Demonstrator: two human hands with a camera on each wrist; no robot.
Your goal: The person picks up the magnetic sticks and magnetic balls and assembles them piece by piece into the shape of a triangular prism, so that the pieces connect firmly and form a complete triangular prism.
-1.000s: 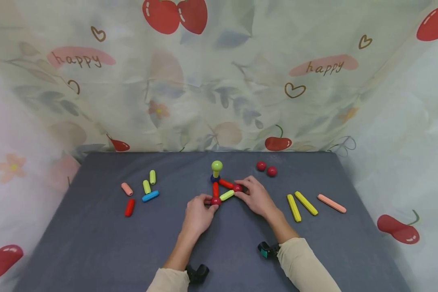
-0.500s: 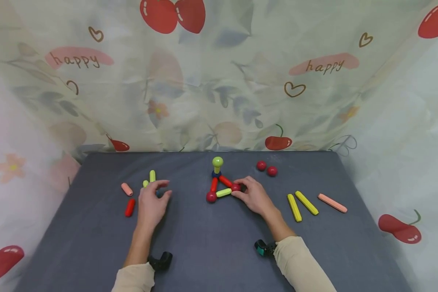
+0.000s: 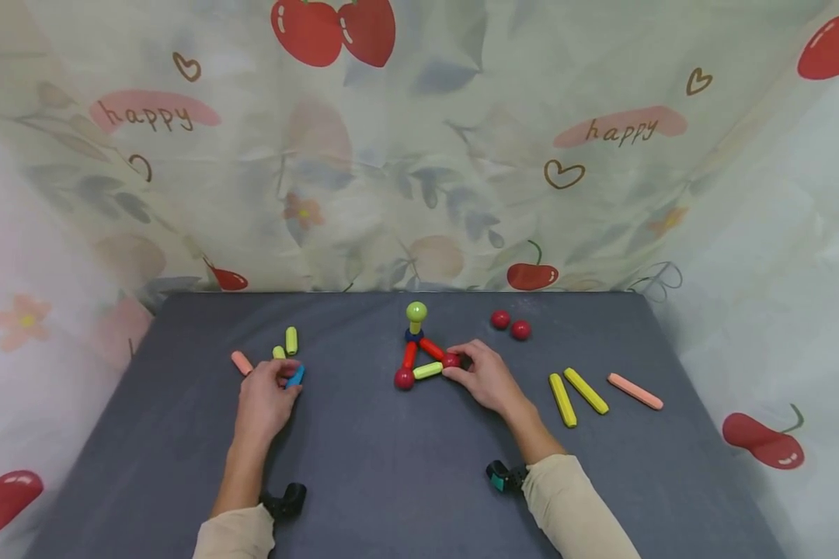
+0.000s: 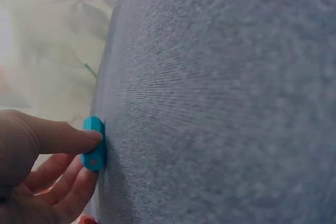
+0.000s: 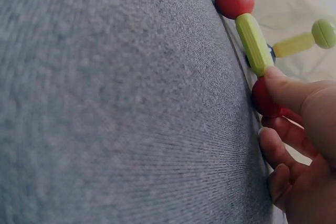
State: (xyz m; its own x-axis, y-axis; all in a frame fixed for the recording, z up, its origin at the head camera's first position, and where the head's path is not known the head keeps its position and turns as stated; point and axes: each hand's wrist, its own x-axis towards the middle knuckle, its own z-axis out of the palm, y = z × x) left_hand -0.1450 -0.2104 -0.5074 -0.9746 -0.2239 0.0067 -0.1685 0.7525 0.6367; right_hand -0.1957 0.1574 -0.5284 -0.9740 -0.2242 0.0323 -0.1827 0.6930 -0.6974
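My left hand (image 3: 264,400) pinches a short blue rod (image 4: 94,145) between thumb and fingers at the left of the table. My right hand (image 3: 488,374) holds a red ball (image 5: 265,98) at the right corner of a triangle of rods and balls. Two red rods (image 3: 431,348) run from a dark blue ball (image 3: 414,335) to this ball and to another red ball (image 3: 404,379). A light green rod (image 5: 253,43) joins the two red balls. On the dark blue ball stands an upright yellow-green rod topped by a green ball (image 3: 416,312).
Beside my left hand lie two light green rods (image 3: 291,340) and a pink rod (image 3: 241,362). Two loose red balls (image 3: 520,330) rest at the back. On the right are two long yellow rods (image 3: 562,400) and a long pink rod (image 3: 635,390). A patterned curtain (image 3: 419,155) stands behind the table.
My left hand has let go of the left red ball, moved left and taken up the blue rod, which is now turned. My right hand still holds its ball; the triangle has shifted slightly.
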